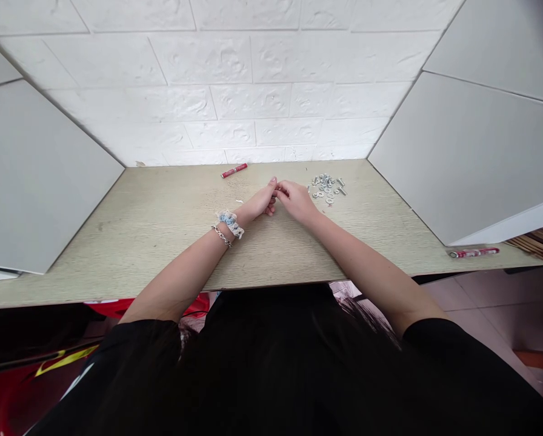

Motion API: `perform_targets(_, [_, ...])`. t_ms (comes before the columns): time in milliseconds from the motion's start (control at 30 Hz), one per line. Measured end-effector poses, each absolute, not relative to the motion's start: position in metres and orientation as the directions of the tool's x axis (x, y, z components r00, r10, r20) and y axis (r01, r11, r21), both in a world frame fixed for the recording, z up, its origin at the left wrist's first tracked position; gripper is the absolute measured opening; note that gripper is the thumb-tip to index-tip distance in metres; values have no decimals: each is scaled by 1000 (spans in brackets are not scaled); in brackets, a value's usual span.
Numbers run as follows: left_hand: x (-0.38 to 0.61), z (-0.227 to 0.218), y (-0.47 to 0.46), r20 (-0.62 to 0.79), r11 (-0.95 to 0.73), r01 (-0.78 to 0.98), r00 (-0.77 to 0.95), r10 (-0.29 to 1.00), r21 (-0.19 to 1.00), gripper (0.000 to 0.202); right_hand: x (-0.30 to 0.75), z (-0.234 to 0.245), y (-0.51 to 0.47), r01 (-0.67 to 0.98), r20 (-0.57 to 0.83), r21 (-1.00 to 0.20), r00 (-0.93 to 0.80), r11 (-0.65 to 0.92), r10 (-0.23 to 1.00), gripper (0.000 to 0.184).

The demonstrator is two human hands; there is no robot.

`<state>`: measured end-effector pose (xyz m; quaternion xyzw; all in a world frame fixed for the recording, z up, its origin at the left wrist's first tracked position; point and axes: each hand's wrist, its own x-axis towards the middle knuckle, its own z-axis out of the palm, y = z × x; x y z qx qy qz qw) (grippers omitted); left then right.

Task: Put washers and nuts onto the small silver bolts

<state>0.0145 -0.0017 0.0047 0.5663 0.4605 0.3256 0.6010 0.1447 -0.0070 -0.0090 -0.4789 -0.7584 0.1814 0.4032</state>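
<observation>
My left hand (263, 201) and my right hand (295, 198) meet above the middle of the wooden shelf top. The fingers of both are closed and touch at the tips. Whatever they pinch between them is hidden or too small to name. Just right of my right hand lies a loose pile of silvery bolts, nuts and washers (326, 184). A flat washer (329, 201) rests at the near side of that pile. Around my left wrist are a blue-and-white scrunchie (230, 223) and a chain bracelet (221, 235).
A red tube (234, 171) lies near the white brick wall (235, 100). Another red tube (474, 252) rests at the right front edge. Grey panels (39, 169) flank the wooden top (135, 242) on both sides. A wicker item (539, 242) shows at far right.
</observation>
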Motion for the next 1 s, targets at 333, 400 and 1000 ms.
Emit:
perform_targets(333, [14, 0, 1, -125, 56, 192, 368, 922, 980, 59, 142, -9, -10, 595, 492, -603, -248, 532, 834, 19])
perform_targets(400, [13, 0, 2, -124, 48, 203, 379, 917, 978, 60, 142, -10, -10, 601, 527, -560, -273, 571, 805, 16])
perform_targets(1000, [11, 0, 1, -54, -69, 345, 335, 941, 936, 59, 146, -10, -3, 604, 497, -572, -283, 555, 821, 11])
